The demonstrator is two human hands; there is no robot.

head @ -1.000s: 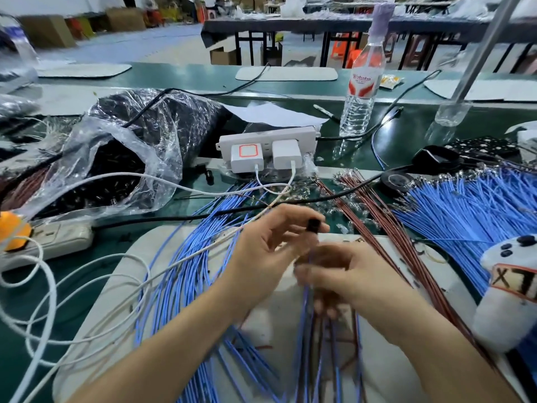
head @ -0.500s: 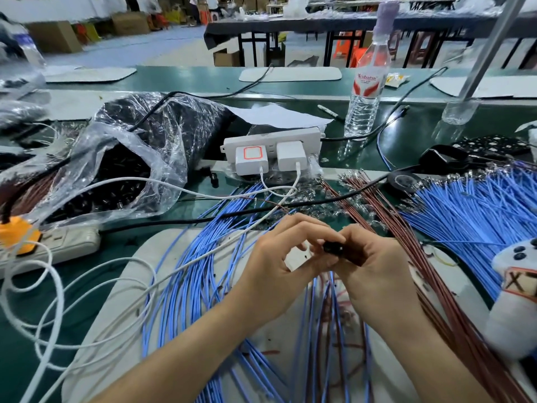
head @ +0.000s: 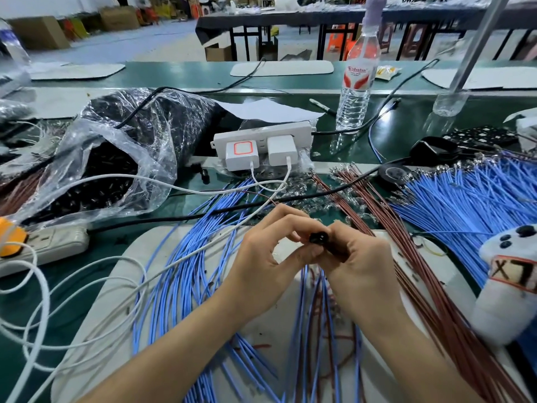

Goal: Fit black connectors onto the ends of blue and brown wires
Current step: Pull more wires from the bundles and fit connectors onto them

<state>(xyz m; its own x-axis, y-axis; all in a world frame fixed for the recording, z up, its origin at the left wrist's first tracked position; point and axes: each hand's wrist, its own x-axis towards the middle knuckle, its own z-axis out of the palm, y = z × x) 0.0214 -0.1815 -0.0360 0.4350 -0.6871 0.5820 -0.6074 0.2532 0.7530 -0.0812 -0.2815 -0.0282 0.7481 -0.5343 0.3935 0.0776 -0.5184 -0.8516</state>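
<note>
A small black connector [head: 318, 237] sits between my two hands above the white mat [head: 162, 251]. My left hand [head: 270, 257] pinches its front end with curled fingers. My right hand [head: 360, 269] grips its back end and the blue and brown wires [head: 321, 289] that hang down from it toward me. Where the wire ends meet the connector is hidden by my fingers. Loose blue wires [head: 180, 274] fan out on the left of the mat, brown wires [head: 386, 228] run along the right, and a large blue bundle [head: 465, 205] lies at far right.
A clear plastic bag [head: 122, 158] of black connectors lies at left. A white power strip [head: 261, 141] with two chargers stands behind, a water bottle [head: 356, 88] further back. White cables [head: 43, 286] loop at left, a black cable [head: 290, 200] crosses the table, and a white plush toy [head: 505, 286] stands at right.
My hands came together: the connector, held upright by the left hand earlier, now lies sideways between both hands. The view has shifted slightly closer.
</note>
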